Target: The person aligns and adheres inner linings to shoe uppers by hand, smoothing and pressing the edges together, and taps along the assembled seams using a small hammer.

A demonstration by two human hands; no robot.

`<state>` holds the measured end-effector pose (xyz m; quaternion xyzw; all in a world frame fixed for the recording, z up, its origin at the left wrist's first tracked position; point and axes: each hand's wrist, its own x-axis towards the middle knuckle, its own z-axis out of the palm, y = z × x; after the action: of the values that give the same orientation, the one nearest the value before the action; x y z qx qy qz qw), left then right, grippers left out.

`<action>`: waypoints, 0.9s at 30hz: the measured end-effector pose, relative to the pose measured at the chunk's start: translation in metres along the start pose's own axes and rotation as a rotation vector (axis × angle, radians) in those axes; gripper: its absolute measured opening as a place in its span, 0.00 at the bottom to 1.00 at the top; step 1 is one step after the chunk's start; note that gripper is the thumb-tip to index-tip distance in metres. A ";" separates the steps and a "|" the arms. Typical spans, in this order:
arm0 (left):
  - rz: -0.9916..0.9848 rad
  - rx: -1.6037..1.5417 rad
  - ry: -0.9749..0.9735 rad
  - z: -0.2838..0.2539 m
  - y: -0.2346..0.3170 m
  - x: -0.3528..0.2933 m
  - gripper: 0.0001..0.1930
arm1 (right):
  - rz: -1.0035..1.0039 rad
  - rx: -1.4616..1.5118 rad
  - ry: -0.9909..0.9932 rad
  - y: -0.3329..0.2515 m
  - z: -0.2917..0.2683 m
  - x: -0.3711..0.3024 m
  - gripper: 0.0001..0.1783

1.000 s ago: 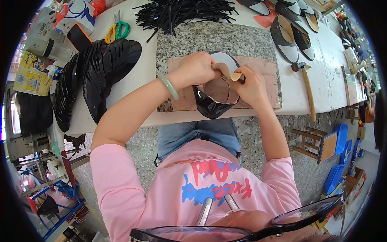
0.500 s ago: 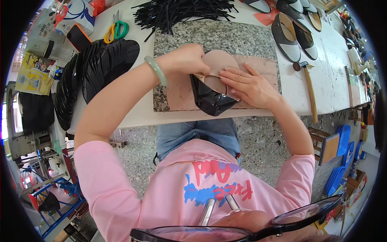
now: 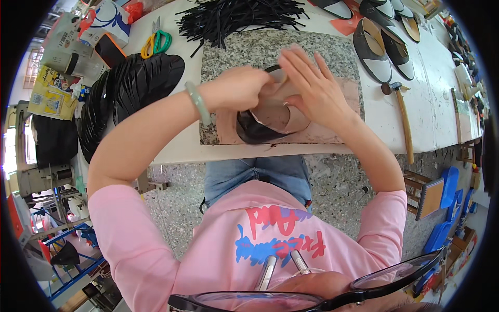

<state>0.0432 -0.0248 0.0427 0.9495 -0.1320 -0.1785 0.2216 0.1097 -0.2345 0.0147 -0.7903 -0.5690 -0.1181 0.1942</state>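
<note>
A glossy black shoe upper (image 3: 253, 129) with a beige lining lies on a pinkish sheet over a speckled stone slab (image 3: 223, 54). Over its left side, my left hand (image 3: 240, 88) is closed, with its bent fingers gripping the lining near the far edge; the fingertips are slightly blurred. My right hand (image 3: 317, 91) is open, its fingers stretched out and raised over the far right part of the upper. The thumb of that hand points at the lining. Between them, the hands cover much of the upper's far and right sides.
A pile of black strips (image 3: 239, 21) lies beyond the slab. On the left are scissors (image 3: 156, 42), stacked black pleated pieces (image 3: 140, 83), a phone (image 3: 110, 50) and a jar (image 3: 86, 66). Finished shoes (image 3: 373, 49) and a hammer (image 3: 403, 117) lie on the right.
My right hand has lifted from lying flat on the lining and moved to its far side, fingers pointing away. The upper has turned and shifted slightly left.
</note>
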 end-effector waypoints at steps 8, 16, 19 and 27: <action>0.099 0.127 0.055 0.002 0.005 0.034 0.17 | 0.157 0.065 -0.055 0.012 0.014 -0.003 0.19; 0.191 -0.097 0.032 0.010 -0.011 0.028 0.16 | 0.251 0.142 -0.353 -0.010 -0.008 0.007 0.10; 0.068 -0.077 0.070 0.013 -0.009 0.028 0.14 | 0.339 0.176 -0.201 -0.003 0.002 0.008 0.15; -0.027 0.088 0.122 0.008 -0.007 0.024 0.12 | 0.597 0.496 -0.269 0.004 0.010 0.015 0.19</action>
<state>0.0628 -0.0296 0.0260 0.9691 -0.1132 -0.1175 0.1848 0.1179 -0.2186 0.0111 -0.8583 -0.3461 0.1886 0.3287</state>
